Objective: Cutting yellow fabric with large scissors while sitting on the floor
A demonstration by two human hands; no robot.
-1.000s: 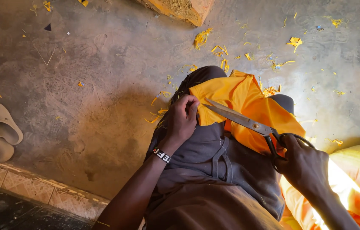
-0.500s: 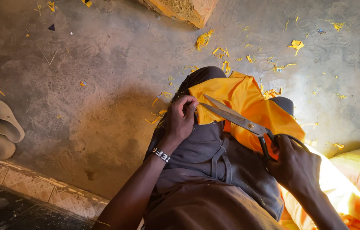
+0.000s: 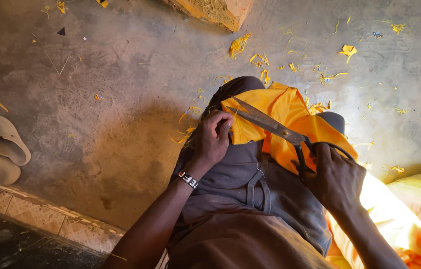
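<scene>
Since a moment ago, scissors (image 3: 270, 123) have crept slightly along the orange cloth (image 3: 290, 112) draped over my knees. Left hand (image 3: 213, 139) pinches its edge taut; right hand (image 3: 335, 179) grips the handles. Better short, steady snips.

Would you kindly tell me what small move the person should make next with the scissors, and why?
Probably close the scissors along the orange cloth. Their blades lie open across it, the right hand is in the handles, and the left hand pinches the cloth's edge taut over the knees.
</scene>
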